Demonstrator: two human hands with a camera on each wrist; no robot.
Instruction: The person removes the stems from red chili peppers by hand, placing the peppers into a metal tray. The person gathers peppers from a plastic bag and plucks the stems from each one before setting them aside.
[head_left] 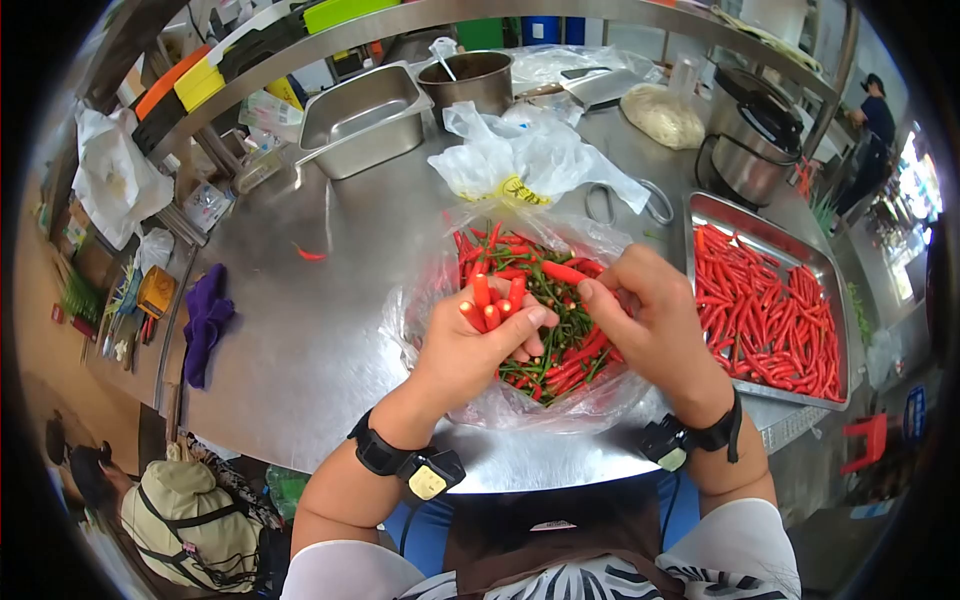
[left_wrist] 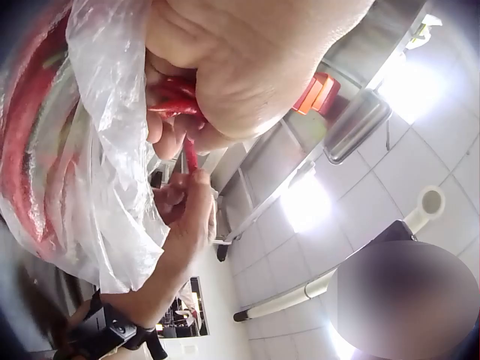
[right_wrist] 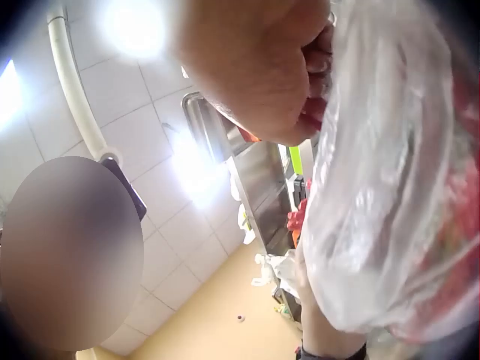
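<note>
1. Steel table (head_left: 330,300), round-edged, filling most of the head view.
2. Steel tray (head_left: 700,215) at right, full of red chilies (head_left: 760,310) with stems off.
3. Empty steel pan (head_left: 360,115) at far left of the table, metal pot (head_left: 470,80) just beside it.
4. Rice cooker (head_left: 755,140) at far right, behind the tray.
5. Clear plastic bag (head_left: 600,395) at table centre, open, holding a pile of red chilies with green stems (head_left: 560,340); both hands over it.
6. White crumpled bag (head_left: 530,160) just behind the clear one.
7. Purple cloth (head_left: 205,320) at left table edge, well apart from the bag.
8. Left hand (head_left: 475,345) closed around a bunch of chilies (head_left: 492,300), tips sticking up between thumb and fingers; wrist camera strapped below.
9. Right hand (head_left: 650,320) curled, fingertips at one chili (head_left: 563,272) lying on top of the pile; whether pinched or only touched, cannot tell.
10. Scissors (head_left: 630,205) flat on the table between white bag and tray.
11. Single stray chili (head_left: 310,254) on bare table, left of the bag.
</note>
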